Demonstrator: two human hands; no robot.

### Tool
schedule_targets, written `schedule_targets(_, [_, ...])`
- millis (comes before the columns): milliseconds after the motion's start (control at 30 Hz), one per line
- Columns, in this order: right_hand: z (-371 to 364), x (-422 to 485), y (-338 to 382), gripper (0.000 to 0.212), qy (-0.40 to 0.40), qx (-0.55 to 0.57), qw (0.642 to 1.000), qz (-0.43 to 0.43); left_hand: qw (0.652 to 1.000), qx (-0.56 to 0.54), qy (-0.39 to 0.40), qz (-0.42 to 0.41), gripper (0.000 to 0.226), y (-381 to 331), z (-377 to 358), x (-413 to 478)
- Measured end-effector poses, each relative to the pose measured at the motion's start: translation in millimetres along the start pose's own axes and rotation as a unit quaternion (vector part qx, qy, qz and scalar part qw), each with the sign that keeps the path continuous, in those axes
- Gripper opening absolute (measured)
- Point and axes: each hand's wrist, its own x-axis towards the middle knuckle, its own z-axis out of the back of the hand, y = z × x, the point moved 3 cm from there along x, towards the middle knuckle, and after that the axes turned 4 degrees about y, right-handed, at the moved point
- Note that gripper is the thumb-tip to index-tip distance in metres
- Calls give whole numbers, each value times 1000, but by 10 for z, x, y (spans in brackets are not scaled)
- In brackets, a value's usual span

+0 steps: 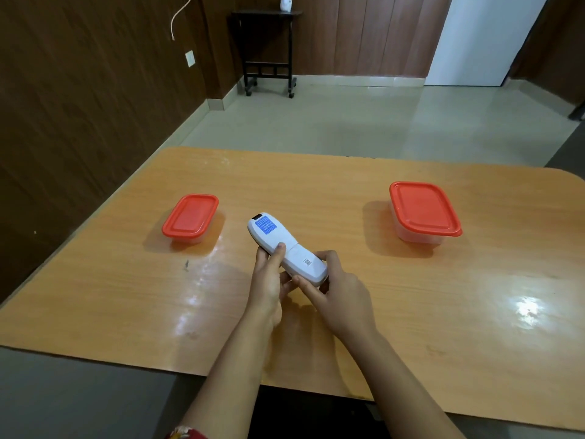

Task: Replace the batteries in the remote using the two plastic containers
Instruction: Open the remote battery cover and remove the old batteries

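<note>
I see the white remote (286, 248) face down above the table (411, 312), between two red-lidded containers. My left hand (268, 280) grips its middle; my right hand (335, 286) grips its near end.

Glossy wood-grain table (411, 312), smooth white plastic remote (286, 248), clear plastic containers (418, 239) with red lids (422, 209).
</note>
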Motion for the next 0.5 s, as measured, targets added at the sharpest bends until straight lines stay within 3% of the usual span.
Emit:
schedule_targets(200, [188, 30, -89, 44, -45, 12, 999, -14, 992, -99, -77, 5, 30, -72, 123, 83])
schedule_targets(333, [369, 117, -459, 49, -118, 33, 988, -91, 993, -102, -54, 24, 37, -93, 168, 94])
schedule_targets(500, [487, 198, -902, 53, -165, -81, 963, -197, 999, -35, -13, 30, 36, -37, 108, 74])
